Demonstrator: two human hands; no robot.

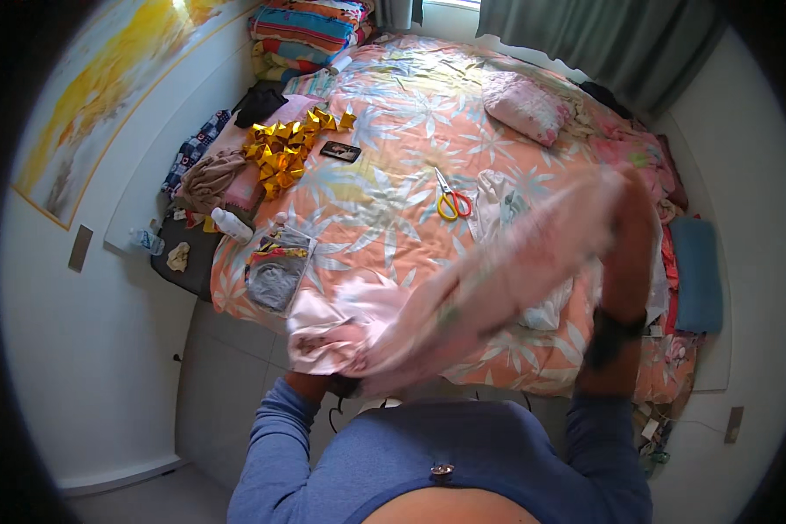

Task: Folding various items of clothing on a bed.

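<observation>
A pink satiny cloth [489, 275] with a faint floral print is stretched slantwise between my hands above the bed. Its upper right end is in my right hand [635, 196], which is raised, blurred by motion and closed on the cloth. At the lower left, my left hand [310, 384] is mostly under the bunched, shiny end of the cloth, so its fingers are hidden. A dark band [613, 336] circles my right wrist. Beneath the cloth, a pale garment [491, 199] lies partly covered. Scissors [450, 196] with red and yellow handles rest beside it.
The bed [393, 113] has an orange leaf-patterned sheet. On its left are a phone [341, 151], gold folded ornaments [279, 153], a white bottle [231, 225] and a bag with grey contents [275, 275]. A pillow [524, 109] lies far right; folded bedding [310, 35] is stacked far left.
</observation>
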